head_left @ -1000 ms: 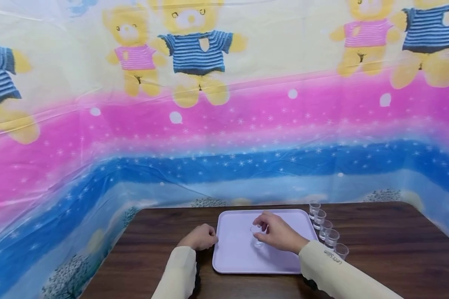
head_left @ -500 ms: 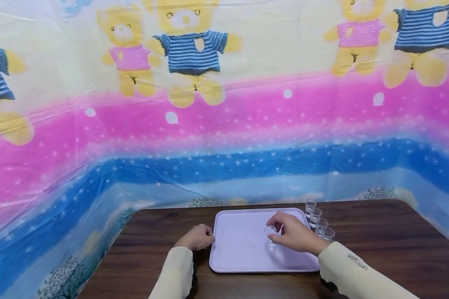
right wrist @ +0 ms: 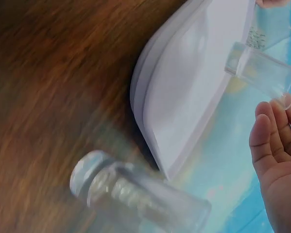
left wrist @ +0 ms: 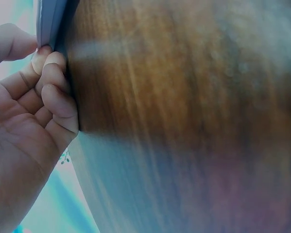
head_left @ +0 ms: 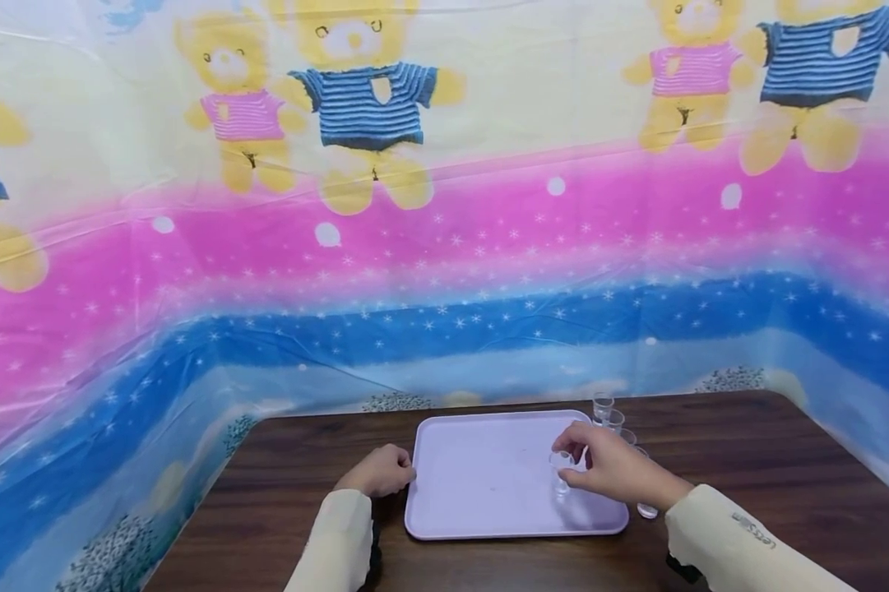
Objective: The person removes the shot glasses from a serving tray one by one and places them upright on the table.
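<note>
In the head view my right hand (head_left: 618, 469) holds a small clear shot glass (head_left: 562, 483) over the right part of a pale lilac tray (head_left: 481, 477). Thumb and fingertips pinch the glass near its rim; its thick base points down, and in the right wrist view the held shot glass (right wrist: 259, 70) appears above the tray surface. My left hand (head_left: 377, 471) stays at the tray's left side. Seen from the left wrist, thumb and index finger pinch the tray edge (left wrist: 47, 29), with the other fingers curled beneath.
More clear shot glasses (head_left: 603, 408) stand in a row along the tray's right side, partly hidden behind my right hand. The nearest standing glass (right wrist: 140, 194) is close to the tray corner. A dark wooden table (head_left: 755, 460) meets a printed bear curtain (head_left: 488, 247) behind.
My right hand has carried the shot glass rightward across the tray, toward the row of glasses, which it now partly covers. My left hand keeps its place at the tray edge.
</note>
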Demonstrator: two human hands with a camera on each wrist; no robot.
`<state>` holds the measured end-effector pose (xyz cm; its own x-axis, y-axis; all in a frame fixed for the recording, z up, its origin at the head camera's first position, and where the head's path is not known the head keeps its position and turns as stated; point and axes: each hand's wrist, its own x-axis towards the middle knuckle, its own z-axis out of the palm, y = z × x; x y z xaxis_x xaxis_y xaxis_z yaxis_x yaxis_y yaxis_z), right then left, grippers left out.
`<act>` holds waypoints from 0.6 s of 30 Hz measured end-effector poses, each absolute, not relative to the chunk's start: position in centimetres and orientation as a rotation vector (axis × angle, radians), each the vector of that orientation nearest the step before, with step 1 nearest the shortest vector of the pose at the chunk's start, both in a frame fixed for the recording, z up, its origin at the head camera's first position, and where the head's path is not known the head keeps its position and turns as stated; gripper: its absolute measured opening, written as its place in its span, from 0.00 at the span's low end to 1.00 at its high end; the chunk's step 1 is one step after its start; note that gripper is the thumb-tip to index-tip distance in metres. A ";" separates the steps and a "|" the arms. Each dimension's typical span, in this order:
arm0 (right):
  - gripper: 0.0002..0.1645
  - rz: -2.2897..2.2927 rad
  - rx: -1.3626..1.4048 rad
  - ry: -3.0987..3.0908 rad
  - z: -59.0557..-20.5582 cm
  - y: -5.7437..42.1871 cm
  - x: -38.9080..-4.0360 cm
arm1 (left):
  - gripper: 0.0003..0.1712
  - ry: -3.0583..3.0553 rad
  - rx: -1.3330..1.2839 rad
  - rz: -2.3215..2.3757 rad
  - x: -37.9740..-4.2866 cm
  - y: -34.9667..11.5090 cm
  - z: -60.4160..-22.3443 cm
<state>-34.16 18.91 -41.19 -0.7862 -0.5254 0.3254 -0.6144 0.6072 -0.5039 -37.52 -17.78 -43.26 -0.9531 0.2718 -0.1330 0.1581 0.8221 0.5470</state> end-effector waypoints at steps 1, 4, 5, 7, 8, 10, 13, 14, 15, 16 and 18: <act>0.15 0.919 0.960 -2.691 -41.0 19.2 -34.0 | 0.09 2.801 0.333 0.813 -37.5 -17.8 -43.2; 0.15 0.907 0.962 -2.719 -40.6 20.1 -33.3 | 0.09 2.799 0.339 0.814 -37.4 -17.7 -43.2; 0.15 0.901 0.965 -2.728 -40.5 20.5 -33.1 | 0.09 2.797 0.336 0.813 -37.3 -17.7 -43.1; 0.15 0.895 0.971 -2.739 -40.4 21.2 -32.7 | 0.09 2.793 0.339 0.819 -37.3 -17.6 -43.1; 0.15 0.898 0.971 -2.747 -40.3 21.5 -32.5 | 0.09 2.792 0.339 0.823 -37.4 -17.6 -43.1; 0.15 0.904 0.969 -2.765 -40.3 22.0 -32.1 | 0.09 2.790 0.335 0.827 -37.4 -17.7 -43.1; 0.15 0.926 0.961 -2.794 -40.2 22.7 -31.8 | 0.09 2.791 0.320 0.817 -37.5 -17.8 -43.2; 0.15 0.925 0.960 -2.798 -40.2 22.9 -31.6 | 0.09 2.792 0.318 0.812 -37.5 -17.8 -43.2; 0.15 0.918 0.959 -2.797 -40.2 23.1 -31.5 | 0.09 2.793 0.319 0.806 -37.5 -17.8 -43.2; 0.15 0.918 0.960 -2.791 -40.2 23.3 -31.3 | 0.09 2.793 0.320 0.804 -37.5 -17.7 -43.2; 0.14 0.902 0.973 -2.759 -40.2 23.7 -30.9 | 0.09 2.793 0.328 0.805 -37.5 -17.7 -43.2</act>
<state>-30.90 23.71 -40.23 -0.7949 -0.5485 0.2593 -0.5957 0.6248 -0.5047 -37.50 -17.66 -43.16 -0.9518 0.2707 -0.1444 0.1524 0.8256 0.5433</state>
